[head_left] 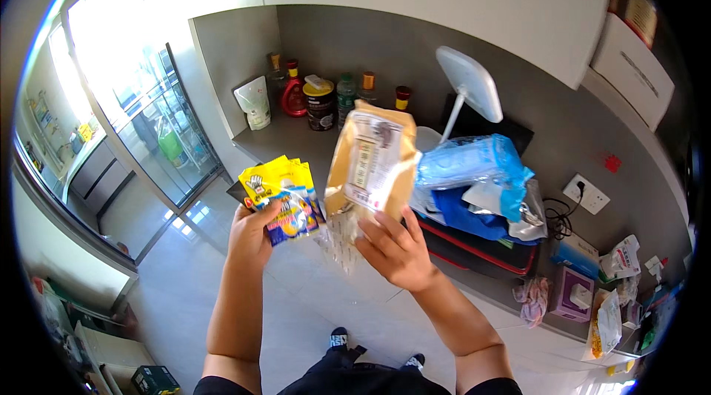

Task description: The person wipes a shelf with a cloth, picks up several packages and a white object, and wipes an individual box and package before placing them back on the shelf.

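Observation:
My left hand (255,232) is closed around small flat packets (285,202), yellow and blue with printed pictures, fanned a little over one another. In my right hand (398,250) is a tan paper bag (376,158) with a white label, held upright with the fingers across its lower part. The bag's lower end looks clear and crinkled. Both hands are in front of the counter's edge, the packets just left of the bag. Part of the counter behind the bag is hidden.
On the counter (270,144) stand a white pouch (255,104), a red bottle (294,95), a black tub with a yellow lid (320,104) and other bottles. Rightward are a white stand mirror (474,84), blue plastic packages (474,165), a socket (587,195) and a purple tissue box (570,293).

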Tool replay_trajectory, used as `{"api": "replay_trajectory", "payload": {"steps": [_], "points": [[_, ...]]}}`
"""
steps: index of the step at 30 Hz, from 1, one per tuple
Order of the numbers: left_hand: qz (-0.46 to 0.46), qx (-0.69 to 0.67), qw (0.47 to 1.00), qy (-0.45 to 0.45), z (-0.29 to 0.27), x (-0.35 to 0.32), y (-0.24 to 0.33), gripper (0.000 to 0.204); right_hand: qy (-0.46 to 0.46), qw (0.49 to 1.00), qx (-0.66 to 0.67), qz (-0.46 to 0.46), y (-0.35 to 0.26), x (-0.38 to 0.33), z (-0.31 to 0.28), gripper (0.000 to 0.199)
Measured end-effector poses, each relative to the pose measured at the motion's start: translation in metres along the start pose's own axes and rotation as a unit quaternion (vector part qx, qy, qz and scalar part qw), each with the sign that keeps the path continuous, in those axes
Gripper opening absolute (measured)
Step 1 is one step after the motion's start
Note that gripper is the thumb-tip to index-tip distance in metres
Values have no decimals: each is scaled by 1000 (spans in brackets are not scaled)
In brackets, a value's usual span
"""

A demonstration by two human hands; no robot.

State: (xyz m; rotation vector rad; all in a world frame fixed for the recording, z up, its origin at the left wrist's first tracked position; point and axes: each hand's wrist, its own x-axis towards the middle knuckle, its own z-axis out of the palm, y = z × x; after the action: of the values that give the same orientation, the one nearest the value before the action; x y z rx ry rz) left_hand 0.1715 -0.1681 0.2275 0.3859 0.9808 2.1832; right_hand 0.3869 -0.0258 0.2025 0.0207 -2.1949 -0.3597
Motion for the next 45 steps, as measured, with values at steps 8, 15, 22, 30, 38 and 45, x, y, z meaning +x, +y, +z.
{"api": "replay_trajectory", "payload": {"steps": [8,15,22,30,38,45], "points": [[25,76,997,22,-111,162,-53,25,-68,996,50,43,-8,33,167,14],[8,19,999,33,-112,205,-125,23,-96,961,2,259,-13,-21,232,15],[-33,76,994,-65,-107,220,-154,32,-186,914,50,356,-35,-47,225,39],[-42,136,985,-93,-98,232,-144,28,-183,936,-2,299,-34,-69,225,31],[-55,-38,997,-50,-118,207,-123,32,-22,927,122,353,-36,-34,190,20],[-46,-27,998,21,-154,159,-129,30,-66,931,144,330,-39,-48,192,19]]}}
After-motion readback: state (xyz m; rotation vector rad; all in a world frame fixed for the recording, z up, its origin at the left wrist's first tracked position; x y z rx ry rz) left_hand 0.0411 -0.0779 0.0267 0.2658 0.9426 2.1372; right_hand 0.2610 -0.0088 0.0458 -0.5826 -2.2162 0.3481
